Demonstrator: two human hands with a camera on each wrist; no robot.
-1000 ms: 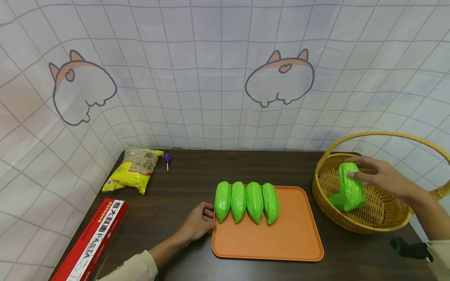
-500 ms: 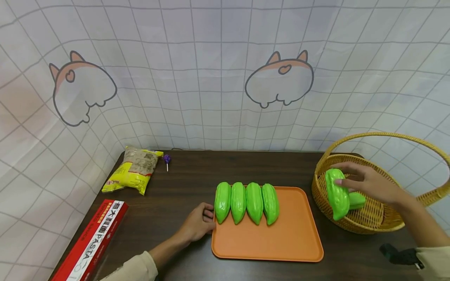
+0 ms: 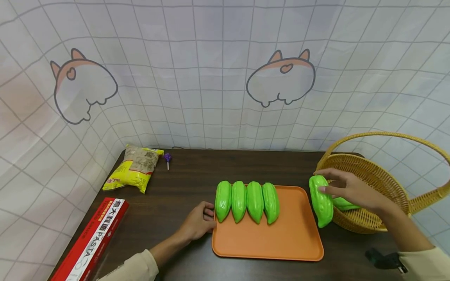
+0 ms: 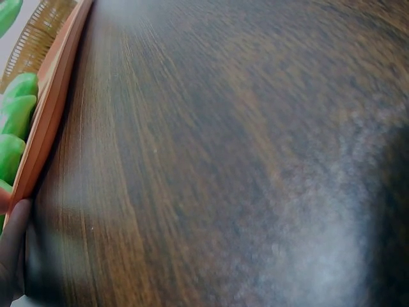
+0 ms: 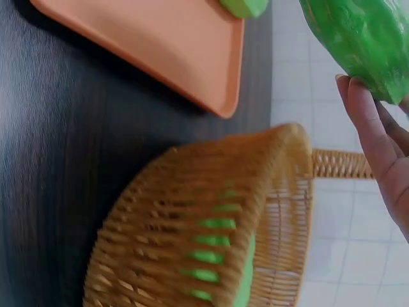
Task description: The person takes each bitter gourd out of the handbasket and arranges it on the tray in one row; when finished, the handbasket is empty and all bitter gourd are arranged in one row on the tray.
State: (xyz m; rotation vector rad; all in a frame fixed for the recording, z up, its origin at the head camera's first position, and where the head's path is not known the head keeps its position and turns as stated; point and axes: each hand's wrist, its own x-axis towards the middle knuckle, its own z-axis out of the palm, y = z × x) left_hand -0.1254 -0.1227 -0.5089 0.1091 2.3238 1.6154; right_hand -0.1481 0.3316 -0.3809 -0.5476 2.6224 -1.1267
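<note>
In the head view, my right hand [image 3: 348,189] pinches a glossy green ridged toy fruit [image 3: 321,205] between thumb and fingers. It hangs tilted in the gap between the orange tray [image 3: 267,242] and the wicker basket [image 3: 381,175]. Inside the basket lies another green fruit [image 3: 345,203], partly covered by my right hand. Several matching fruits [image 3: 238,203] stand side by side along the tray's back left, tips toward me. My left hand [image 3: 197,223] holds the tray's left rim; in the left wrist view its fingers [image 4: 14,240] lie against that rim.
A yellow snack bag [image 3: 137,166] and a purple lollipop [image 3: 167,157] lie at the back left. Nearer is a long red pasta box [image 3: 93,238]. The basket's tall handle [image 3: 383,134] arches over its opening. A white grid-patterned cloth [image 3: 211,97] hangs behind the dark table.
My right hand has carried the green toy fruit leftward out of the basket, past its rim toward the tray. The left hand and the fruits on the tray have stayed put.
</note>
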